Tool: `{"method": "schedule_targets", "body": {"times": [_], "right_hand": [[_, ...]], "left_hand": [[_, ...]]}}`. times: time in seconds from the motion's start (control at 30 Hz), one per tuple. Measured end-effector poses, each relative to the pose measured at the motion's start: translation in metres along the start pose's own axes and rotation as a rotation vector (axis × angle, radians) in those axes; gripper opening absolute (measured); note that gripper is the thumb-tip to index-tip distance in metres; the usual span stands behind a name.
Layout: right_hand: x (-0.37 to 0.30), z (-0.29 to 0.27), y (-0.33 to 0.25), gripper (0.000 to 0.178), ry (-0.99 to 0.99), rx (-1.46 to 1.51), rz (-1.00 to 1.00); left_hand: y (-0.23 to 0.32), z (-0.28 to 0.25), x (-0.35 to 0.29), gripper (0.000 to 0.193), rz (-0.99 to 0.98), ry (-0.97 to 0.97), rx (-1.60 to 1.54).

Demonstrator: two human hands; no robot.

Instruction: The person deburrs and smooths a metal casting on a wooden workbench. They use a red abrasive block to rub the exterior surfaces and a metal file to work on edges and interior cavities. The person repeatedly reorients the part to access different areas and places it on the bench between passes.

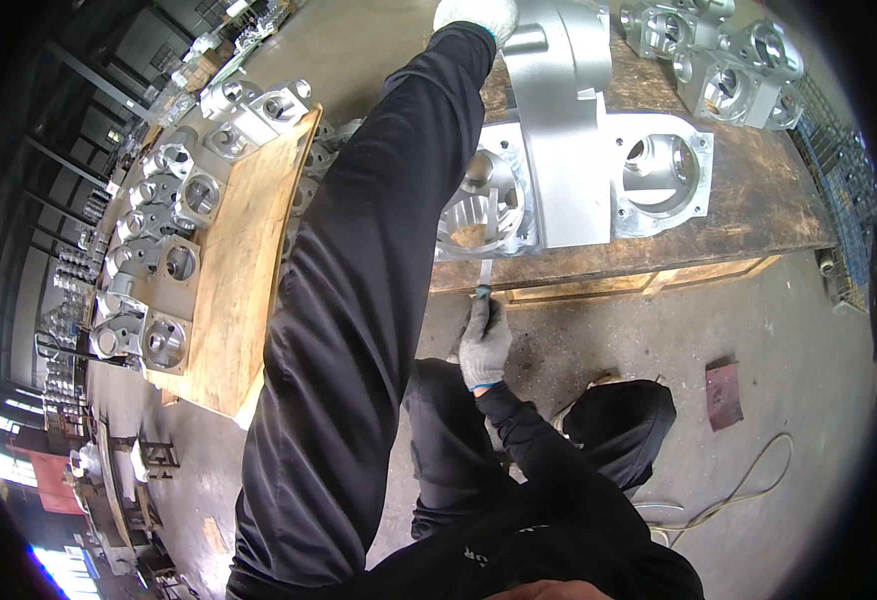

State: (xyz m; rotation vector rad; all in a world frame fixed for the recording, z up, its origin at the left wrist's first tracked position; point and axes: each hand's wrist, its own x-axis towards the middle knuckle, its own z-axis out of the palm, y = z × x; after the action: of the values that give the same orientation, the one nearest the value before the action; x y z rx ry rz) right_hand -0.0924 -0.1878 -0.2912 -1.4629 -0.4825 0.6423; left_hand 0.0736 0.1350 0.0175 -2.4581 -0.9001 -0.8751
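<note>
A large silver metal casting [564, 130] lies on the wooden workbench, with a round bored opening on each side of its middle body. My left hand [476, 14], in a white knit glove, is against the casting's far end. The upper edge of the picture cuts it off, so its fingers do not show. Low at the bench's near edge, my gloved right hand [485, 348] is closed round the green handle of a flat file [487, 272]. The file's narrow blade points up and away, its tip end in front of the left opening. My left sleeve covers part of that side.
More silver castings [724, 85] stand at the back right of the workbench [749, 190]. To the left, a wooden pallet top [234, 260] carries several castings [164, 260]. A reddish sheet [724, 396] and a looped hose [734, 500] lie on the floor at right.
</note>
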Motion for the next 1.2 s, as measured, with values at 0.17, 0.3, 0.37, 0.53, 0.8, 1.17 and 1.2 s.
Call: {"method": "schedule_targets", "body": {"times": [0.17,0.3,0.37,0.53,0.8,1.17,1.2], "right_hand": [[-0.009,0.025,0.003,0.041,-0.045,0.197,0.163],[-0.029,-0.031,-0.002,0.034,-0.259,0.276,0.355],[-0.052,-0.084,-0.006,0.023,-0.285,0.098,0.307],[-0.057,-0.195,-0.041,0.02,-0.074,0.098,0.201],[0.202,-0.271,-0.152,0.055,0.35,0.182,-0.365],[0.168,-0.263,-0.123,0.035,0.308,0.088,-0.428],[0.144,-0.254,-0.115,0.032,0.26,0.254,-0.43]], "left_hand": [[-0.003,0.004,-0.001,0.04,-0.029,0.02,-0.024],[-0.003,0.012,0.0,0.036,-0.057,0.07,-0.084],[-0.002,0.015,0.001,0.036,0.029,0.06,-0.049],[-0.006,0.006,-0.001,0.037,0.122,0.006,0.02],[0.011,-0.039,-0.036,0.026,0.23,0.132,0.144],[0.038,-0.078,-0.045,0.046,-0.226,-0.094,-0.791],[0.032,-0.078,-0.047,0.046,-0.117,-0.111,-0.84]]}}
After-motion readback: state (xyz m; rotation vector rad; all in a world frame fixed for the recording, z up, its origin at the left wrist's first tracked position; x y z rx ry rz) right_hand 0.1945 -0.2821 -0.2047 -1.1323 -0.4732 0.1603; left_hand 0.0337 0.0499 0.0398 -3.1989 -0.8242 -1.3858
